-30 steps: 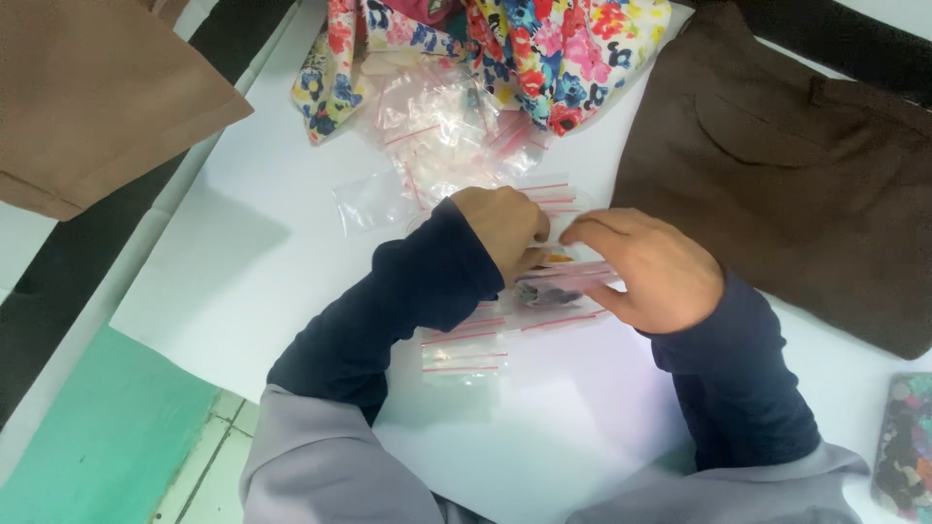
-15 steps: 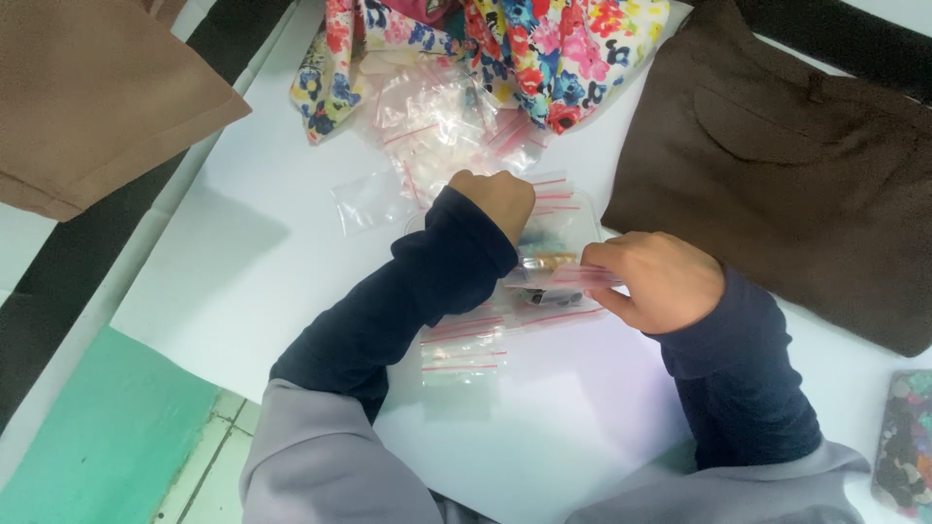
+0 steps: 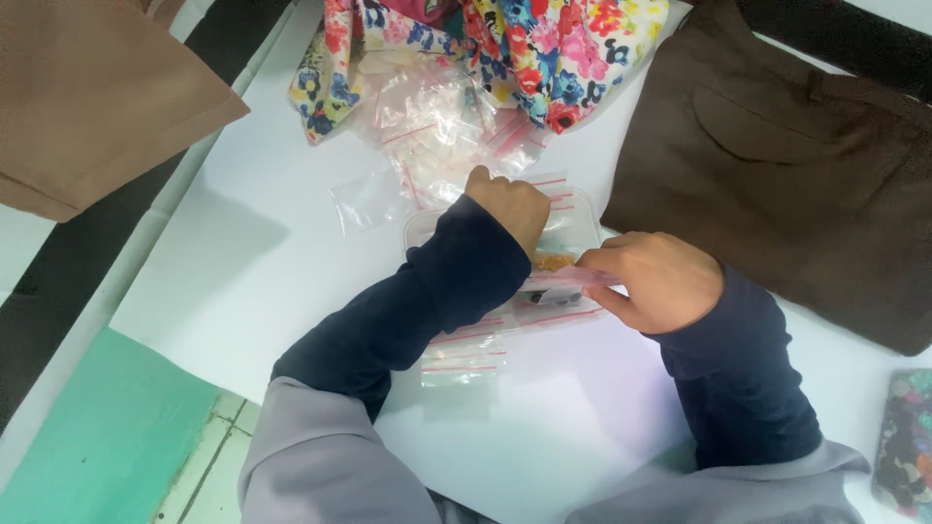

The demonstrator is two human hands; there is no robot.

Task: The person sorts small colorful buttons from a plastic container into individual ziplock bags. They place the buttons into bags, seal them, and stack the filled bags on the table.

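Note:
My left hand [image 3: 510, 206] is curled in a fist over a clear plastic tray [image 3: 581, 218] on the white table [image 3: 262, 252]; what its fingers hold is hidden. My right hand [image 3: 655, 281] pinches a small clear zip bag with a red strip [image 3: 568, 281] at the tray's near edge. Something brownish [image 3: 553, 260] shows between my hands. More small zip bags [image 3: 464, 357] lie under my left forearm.
A heap of small clear zip bags [image 3: 437, 131] lies beyond the tray, next to a floral cloth [image 3: 544, 49]. A dark brown garment [image 3: 786, 165] covers the table's right side. A tan cloth [image 3: 87, 97] sits far left. A patterned object [image 3: 908, 451] is at the right edge.
My left hand has moved away from me, toward the heap of bags. My right hand has shifted slightly right, still pinching the small bag.

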